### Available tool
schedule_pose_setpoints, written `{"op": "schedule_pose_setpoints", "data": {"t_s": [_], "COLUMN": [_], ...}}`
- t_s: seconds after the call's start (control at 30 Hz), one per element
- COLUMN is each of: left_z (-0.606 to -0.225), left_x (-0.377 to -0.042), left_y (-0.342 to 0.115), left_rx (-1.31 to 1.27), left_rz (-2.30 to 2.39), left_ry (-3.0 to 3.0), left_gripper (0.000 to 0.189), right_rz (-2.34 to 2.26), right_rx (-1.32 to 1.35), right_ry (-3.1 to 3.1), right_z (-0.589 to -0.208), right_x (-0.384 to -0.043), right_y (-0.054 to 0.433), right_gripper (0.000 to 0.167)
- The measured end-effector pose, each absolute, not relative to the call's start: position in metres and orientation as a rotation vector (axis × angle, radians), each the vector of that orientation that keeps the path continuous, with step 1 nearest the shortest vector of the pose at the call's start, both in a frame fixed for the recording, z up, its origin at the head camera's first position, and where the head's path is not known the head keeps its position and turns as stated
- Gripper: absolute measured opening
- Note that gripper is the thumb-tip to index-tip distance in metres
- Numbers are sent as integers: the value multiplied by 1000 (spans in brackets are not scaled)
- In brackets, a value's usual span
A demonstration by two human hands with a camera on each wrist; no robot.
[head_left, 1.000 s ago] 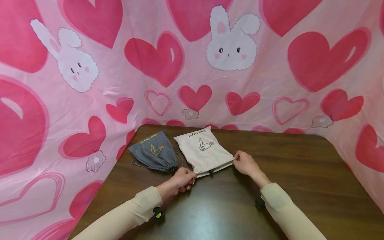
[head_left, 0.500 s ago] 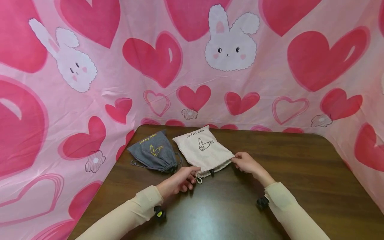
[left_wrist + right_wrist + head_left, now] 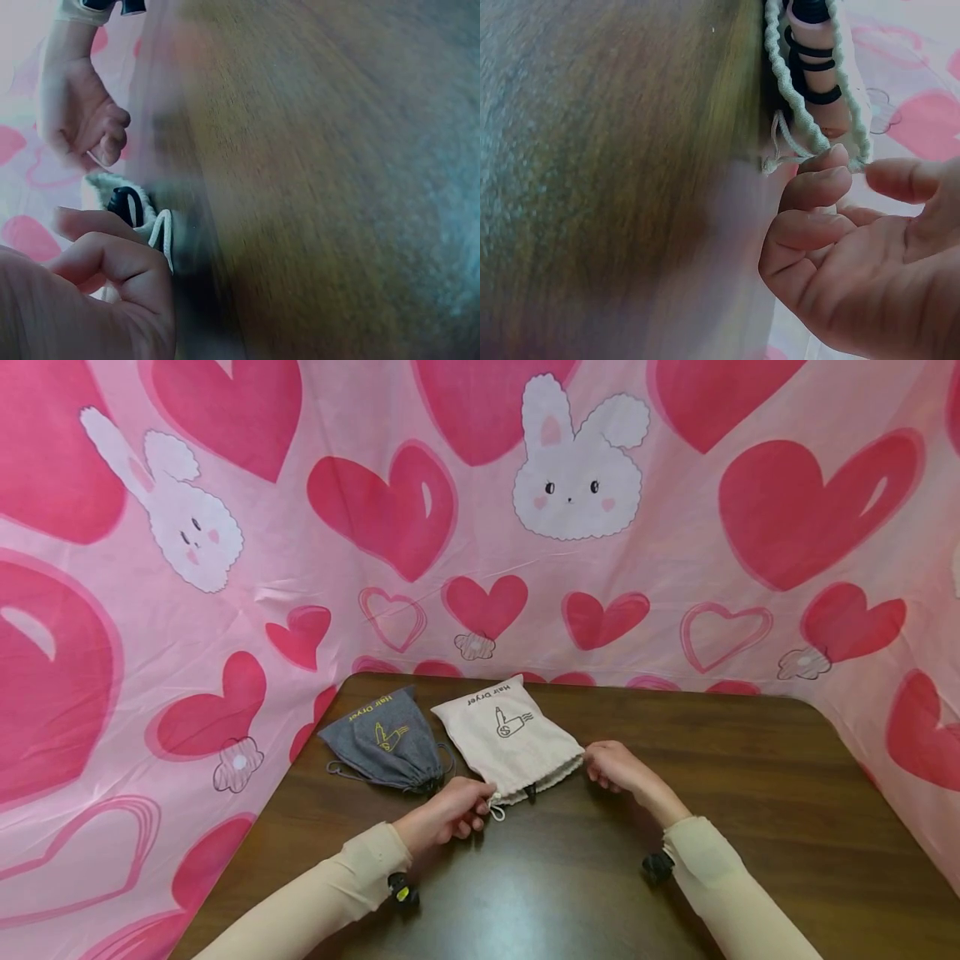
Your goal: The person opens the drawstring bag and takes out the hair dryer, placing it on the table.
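A white drawstring bag [image 3: 517, 752], printed with a hair dryer drawing, lies on the table with its slightly open, ruffled mouth toward me. My left hand [image 3: 452, 810] pinches the mouth's left corner, where a white cord loop [image 3: 498, 812] hangs. At the right corner, my right hand [image 3: 618, 768] has its fingers curled; a thin cord seems to run from them to the bag. Inside the mouth, the right wrist view shows a pink cylinder [image 3: 821, 79], like a hair dryer handle, with black cord [image 3: 814, 51] wound about it. Its rest is hidden by cloth.
To the left lies a grey drawstring bag [image 3: 386, 739] with yellow print, its neck gathered and its cord loops spread beside it. Both bags rest on a dark wooden table [image 3: 712, 777]. Pink heart-patterned cloth [image 3: 675, 552] hangs behind and along the sides.
The white bag's mouth has gone from flat to ruffled. My right hand has shifted slightly off the right corner. The left fingers loosened, then pinched the left corner again; a cord loop now hangs there.
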State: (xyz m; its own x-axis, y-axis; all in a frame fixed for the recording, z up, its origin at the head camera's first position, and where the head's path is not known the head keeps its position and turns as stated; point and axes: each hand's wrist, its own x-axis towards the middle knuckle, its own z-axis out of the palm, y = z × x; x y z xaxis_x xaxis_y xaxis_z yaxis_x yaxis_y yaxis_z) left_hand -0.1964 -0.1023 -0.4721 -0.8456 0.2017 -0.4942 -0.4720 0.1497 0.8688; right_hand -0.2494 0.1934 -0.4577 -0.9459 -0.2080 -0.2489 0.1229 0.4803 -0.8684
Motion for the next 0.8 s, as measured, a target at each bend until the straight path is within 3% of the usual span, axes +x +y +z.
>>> {"op": "schedule_pose_setpoints", "data": {"t_s": [0.23, 0.53, 0.8], "left_z": [-476, -477, -476], "left_x": [-197, -197, -195], "left_y": [-102, -104, -104], "left_rx": [-247, -218, -196], "left_rz": [1756, 1758, 1753], "left_ry": [1916, 1893, 1889], "left_gripper": [25, 22, 23], "right_rz": [-1396, -1393, -1408], "right_rx": [-51, -59, -33], "right_ry": [2411, 2464, 2498], "right_z": [-459, -462, -462], "right_x": [-250, -252, -255], "right_y": [192, 191, 188], "right_gripper": [52, 34, 32]}}
